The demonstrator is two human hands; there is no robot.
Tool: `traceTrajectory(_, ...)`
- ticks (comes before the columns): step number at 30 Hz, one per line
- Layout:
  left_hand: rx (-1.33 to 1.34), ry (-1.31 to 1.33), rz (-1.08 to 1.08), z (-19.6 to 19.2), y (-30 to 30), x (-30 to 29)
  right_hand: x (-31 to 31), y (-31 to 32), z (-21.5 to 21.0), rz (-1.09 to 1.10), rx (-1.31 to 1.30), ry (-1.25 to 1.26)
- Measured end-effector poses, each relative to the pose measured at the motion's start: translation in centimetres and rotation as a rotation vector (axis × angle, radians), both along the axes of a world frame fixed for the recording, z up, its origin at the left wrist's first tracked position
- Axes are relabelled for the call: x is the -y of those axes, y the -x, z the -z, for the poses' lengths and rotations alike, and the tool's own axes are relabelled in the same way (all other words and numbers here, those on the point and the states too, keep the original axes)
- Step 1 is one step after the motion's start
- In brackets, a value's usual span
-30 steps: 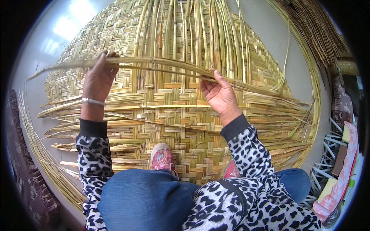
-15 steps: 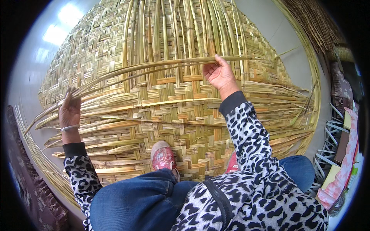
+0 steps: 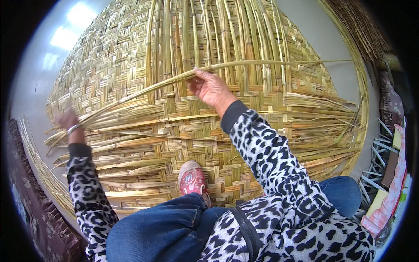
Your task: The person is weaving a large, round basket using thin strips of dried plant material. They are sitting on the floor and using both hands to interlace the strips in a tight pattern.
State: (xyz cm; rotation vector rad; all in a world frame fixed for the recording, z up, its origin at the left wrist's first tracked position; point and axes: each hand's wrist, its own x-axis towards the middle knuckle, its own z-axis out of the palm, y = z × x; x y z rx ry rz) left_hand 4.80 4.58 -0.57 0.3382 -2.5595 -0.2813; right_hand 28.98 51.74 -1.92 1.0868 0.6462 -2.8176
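Note:
A half-woven mat point(image 3: 109, 61) of flattened yellow-green reed strips lies on the floor under me. My right hand point(image 3: 211, 88) is closed, pinching a long reed strip point(image 3: 251, 62) between thumb and fingers above the weave. This strip bends down to the left toward my left hand and reaches past the mat's right side. Smeared by motion, my left hand point(image 3: 67, 118) is beside the left ends of the strips, its fingers unclear. Several lengthwise strips point(image 3: 185, 39) are folded back over the far part of the mat.
Loose strip ends point(image 3: 323, 107) stick out along the mat's right side. My red shoe point(image 3: 192, 179) rests on the weave. A bundle of thin strips point(image 3: 41, 161) lies at the left, near dark patterned cloth point(image 3: 37, 209). A pale rack point(image 3: 375, 161) stands at the right.
My right hand has slid left along the strip. My left hand has shifted slightly left and blurred. The strip's right part now extends farther right.

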Motion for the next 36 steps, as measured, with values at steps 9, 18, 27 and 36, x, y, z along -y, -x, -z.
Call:
traceTrajectory(9, 1.19, -0.294, 1.161, -4.2, -13.6, -29.9, 3.7, -2.0, -0.8, -0.194, -0.068, 0.013)
traceTrajectory(18, 1.316, -0.549, 1.023, -4.2, -12.4, -27.3, -4.3, -4.2, -1.1, -0.036, -0.123, -0.068)
traceTrajectory(27, 1.689, -0.909, 1.026, -6.8, -13.8, -32.0, -2.4, -4.8, -2.5, -0.078, -0.147, -0.32)
traceTrajectory(36, 1.262, -0.506, 1.167, -5.7, -15.3, -32.9, -2.8, -5.0, -2.3, -0.094, -0.095, -0.243)
